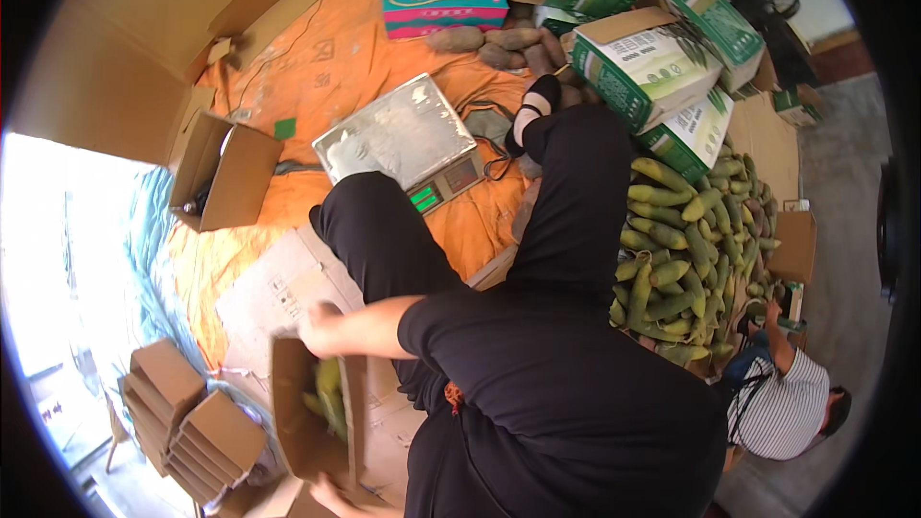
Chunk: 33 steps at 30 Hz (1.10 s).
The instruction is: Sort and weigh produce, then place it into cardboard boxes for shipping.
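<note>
two hands [321, 324] at a carton [292, 408] of radishes [331, 398]

head view: the open carton stands at the lower left, beside the seated person's body, with a few long green radishes inside. the right hand, blurred, reaches across to the carton's far end; i cannot tell whether its grip is spread or pinching the rim. the left hand [336, 501] comes in at the lower edge, just beside the near end; its grip is cut off, so i cannot tell that either.

below the carton's left side lean stacked cartons [206, 432]. beyond the knees, a scale [393, 134] with a lit green display sits on an orange sheet [273, 91], a second carton [237, 182] to its left. brown tubers [456, 39] lie past the scale. at the right, a radish heap [696, 249] spreads below white-and-green boxes [643, 67]. near it, a co-worker [782, 408] in a striped shirt bends over.
</note>
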{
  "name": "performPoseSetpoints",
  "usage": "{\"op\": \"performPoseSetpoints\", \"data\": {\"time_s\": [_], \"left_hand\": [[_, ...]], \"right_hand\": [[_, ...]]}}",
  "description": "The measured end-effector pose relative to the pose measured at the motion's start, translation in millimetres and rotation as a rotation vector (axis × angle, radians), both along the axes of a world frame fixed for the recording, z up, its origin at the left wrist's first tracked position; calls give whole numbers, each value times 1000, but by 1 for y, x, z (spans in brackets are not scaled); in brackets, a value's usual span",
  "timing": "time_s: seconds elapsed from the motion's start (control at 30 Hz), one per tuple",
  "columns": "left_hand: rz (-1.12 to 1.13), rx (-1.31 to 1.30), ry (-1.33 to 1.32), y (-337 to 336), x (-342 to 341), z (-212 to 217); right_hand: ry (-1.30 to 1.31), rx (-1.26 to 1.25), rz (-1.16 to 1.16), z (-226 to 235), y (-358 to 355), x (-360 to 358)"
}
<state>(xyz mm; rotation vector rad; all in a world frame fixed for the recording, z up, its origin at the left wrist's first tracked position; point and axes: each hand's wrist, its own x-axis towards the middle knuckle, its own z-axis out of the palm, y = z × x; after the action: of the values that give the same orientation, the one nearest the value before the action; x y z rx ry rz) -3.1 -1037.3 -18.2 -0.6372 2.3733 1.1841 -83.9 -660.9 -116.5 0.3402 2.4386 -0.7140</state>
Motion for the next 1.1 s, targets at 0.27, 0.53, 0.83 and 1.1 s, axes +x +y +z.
{"op": "performPoseSetpoints", "data": {"time_s": [0.27, 0.53, 0.83, 1.1], "left_hand": [[-131, -156, 112, 18, -17, -24], [-321, -316, 286, 107, -70, 10], [-478, -530, 520, 223, -109, 74], [-559, -693, 726, 343, -119, 105]], "right_hand": [[215, -119, 545, 73, 9, -1], [713, -331, 1, 187, 197, 8], [783, 271, -689, 215, 470, 164], [502, 813, -1060, 181, 573, 352]]}}
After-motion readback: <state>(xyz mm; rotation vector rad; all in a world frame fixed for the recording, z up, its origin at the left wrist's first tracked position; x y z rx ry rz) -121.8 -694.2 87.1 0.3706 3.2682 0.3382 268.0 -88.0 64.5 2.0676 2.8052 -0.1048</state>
